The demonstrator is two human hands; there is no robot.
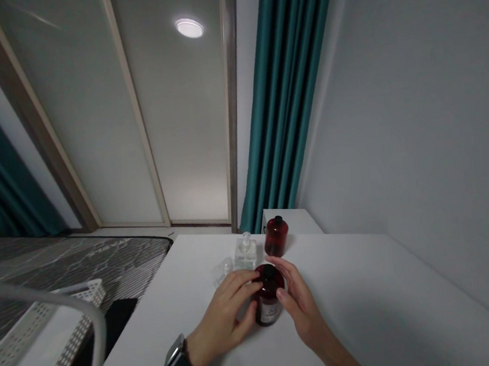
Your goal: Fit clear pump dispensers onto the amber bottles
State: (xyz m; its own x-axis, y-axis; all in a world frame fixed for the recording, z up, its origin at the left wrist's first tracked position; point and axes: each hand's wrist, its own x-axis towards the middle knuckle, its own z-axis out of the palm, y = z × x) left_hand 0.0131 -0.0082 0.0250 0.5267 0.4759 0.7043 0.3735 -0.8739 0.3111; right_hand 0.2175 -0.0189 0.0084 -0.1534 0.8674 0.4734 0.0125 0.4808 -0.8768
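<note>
A dark red bottle (pixel 269 308) with a black cap and a pale label stands upright on the white table (pixel 356 293) between my hands. My left hand (pixel 225 310), with a watch (pixel 175 353) on its wrist, holds the bottle's left side; its fingers reach over the shoulder near the cap and the thumb is low on the side. Around the right side curves my right hand (pixel 299 305), thumb in front and fingers behind. Just beyond are a clear glass bottle (pixel 246 254) with a stopper and a second red bottle (pixel 276 238). A small clear object (pixel 223 269) lies left of them, partly hidden by my left hand.
At the lower left sits a white perforated basket (pixel 55 342), below table level, with a pale curved tube (pixel 96 326) in front of it. A white cabinet (pixel 296 221) adjoins the table's far edge. The wall (pixel 428 99) runs along the right, and a teal curtain (pixel 284 103) hangs behind.
</note>
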